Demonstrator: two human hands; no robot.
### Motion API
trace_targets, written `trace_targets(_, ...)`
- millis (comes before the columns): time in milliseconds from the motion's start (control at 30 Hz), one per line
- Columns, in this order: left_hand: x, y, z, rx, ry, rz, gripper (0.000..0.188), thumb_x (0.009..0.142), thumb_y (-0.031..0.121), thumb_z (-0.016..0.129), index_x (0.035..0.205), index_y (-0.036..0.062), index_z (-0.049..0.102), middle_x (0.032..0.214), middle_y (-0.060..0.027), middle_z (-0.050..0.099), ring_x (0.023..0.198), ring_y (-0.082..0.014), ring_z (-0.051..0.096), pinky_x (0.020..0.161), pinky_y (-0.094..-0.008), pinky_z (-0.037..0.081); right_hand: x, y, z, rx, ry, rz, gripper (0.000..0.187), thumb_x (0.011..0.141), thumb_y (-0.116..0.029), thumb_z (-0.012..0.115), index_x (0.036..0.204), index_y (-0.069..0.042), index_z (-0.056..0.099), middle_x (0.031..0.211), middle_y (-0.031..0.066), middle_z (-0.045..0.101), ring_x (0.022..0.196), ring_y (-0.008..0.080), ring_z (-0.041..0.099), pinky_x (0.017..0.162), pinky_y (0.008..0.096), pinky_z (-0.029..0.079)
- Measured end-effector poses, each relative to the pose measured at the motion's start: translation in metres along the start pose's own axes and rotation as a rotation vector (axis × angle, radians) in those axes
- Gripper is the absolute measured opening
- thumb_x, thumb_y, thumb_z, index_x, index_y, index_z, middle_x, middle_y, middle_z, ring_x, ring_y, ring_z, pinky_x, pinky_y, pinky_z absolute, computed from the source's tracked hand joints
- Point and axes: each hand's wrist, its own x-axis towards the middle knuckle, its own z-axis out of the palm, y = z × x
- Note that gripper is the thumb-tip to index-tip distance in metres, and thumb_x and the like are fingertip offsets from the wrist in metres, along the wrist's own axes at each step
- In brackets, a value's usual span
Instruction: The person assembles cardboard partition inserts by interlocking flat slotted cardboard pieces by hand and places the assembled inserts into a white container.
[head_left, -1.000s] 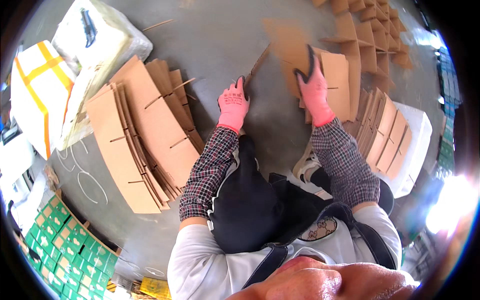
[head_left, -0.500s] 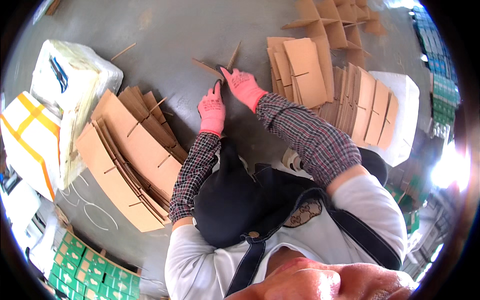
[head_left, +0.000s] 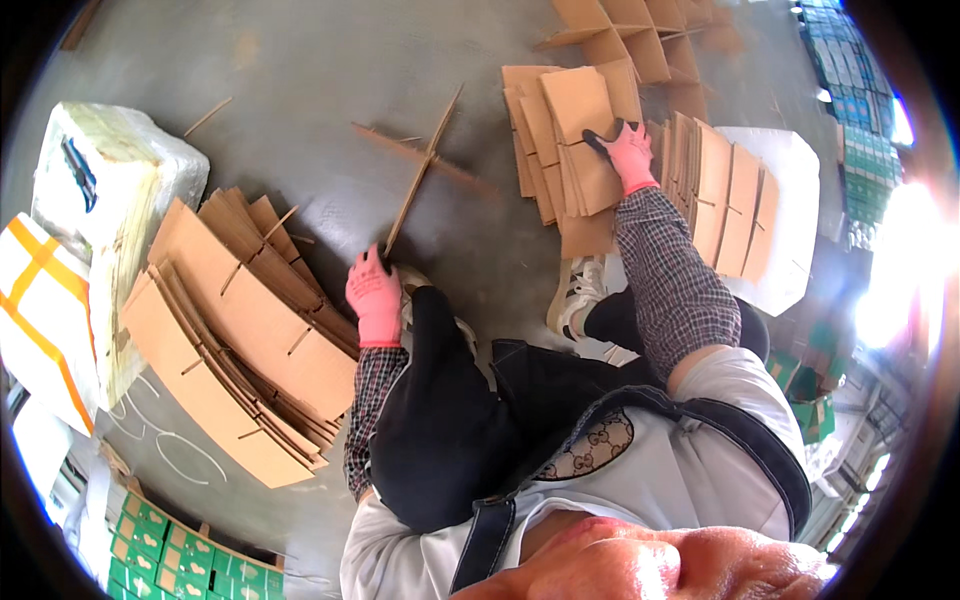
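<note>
While the left hand (head_left: pixel 373 297) pinches a crossed cardboard divider (head_left: pixel 425 165), the right hand (head_left: pixel 629 153) grips a slotted cardboard sheet (head_left: pixel 585 130)

Green cartons (head_left: pixel 160 545) lower left; white wrapped bundle (head_left: pixel 110 190) upper left

Grey concrete floor (head_left: pixel 330 80), bearing directly:
- slotted cardboard sheets, fanned stack (head_left: pixel 235 330), left;
- slotted cardboard sheets, second stack (head_left: pixel 565 140), upper right;
- crossed cardboard strips (head_left: pixel 425 165), standing on edge, centre;
- loose cardboard sliver (head_left: pixel 207 117), upper left;
- white wrapped bundle (head_left: pixel 110 190), far left;
- assembled cardboard dividers (head_left: pixel 625 30), top;
- green cartons (head_left: pixel 160 550), lower left.
</note>
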Motion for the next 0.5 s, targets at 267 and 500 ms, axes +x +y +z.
trace_targets(267, 0.041, 0.041, -0.017, -0.094, 0.176, 0.163, 0.048, 0.077, 0.021, 0.06, 0.123, 0.0191, 0.046, 0.105, -0.0092, 0.055, 0.094, -0.0273, 0.057, 0.078, -0.0394, 0.048, 0.028, 0.025, 0.032, 0.206, -0.155, -0.089, 0.099, 0.052, -0.065, 0.071, 0.116, 0.007, 0.05, 0.114, 0.0247, 0.054, 0.114, 0.0347, 0.047, 0.095, 0.0385, 0.04)
trace_targets(500, 0.04, 0.049, -0.007, -0.093, 0.217, 0.168, 0.04, 0.079, 0.018, 0.057, 0.118, 0.0175, 0.049, 0.099, -0.0093, 0.056, 0.088, -0.0266, 0.058, 0.073, -0.0383, 0.048, 0.022, 0.044, -0.003, 0.489, -0.029, -0.012, 0.077, 0.053, -0.044, 0.081, 0.105, 0.006, 0.055, 0.1, 0.0207, 0.06, 0.101, 0.0309, 0.055, 0.085, 0.0365, 0.044)
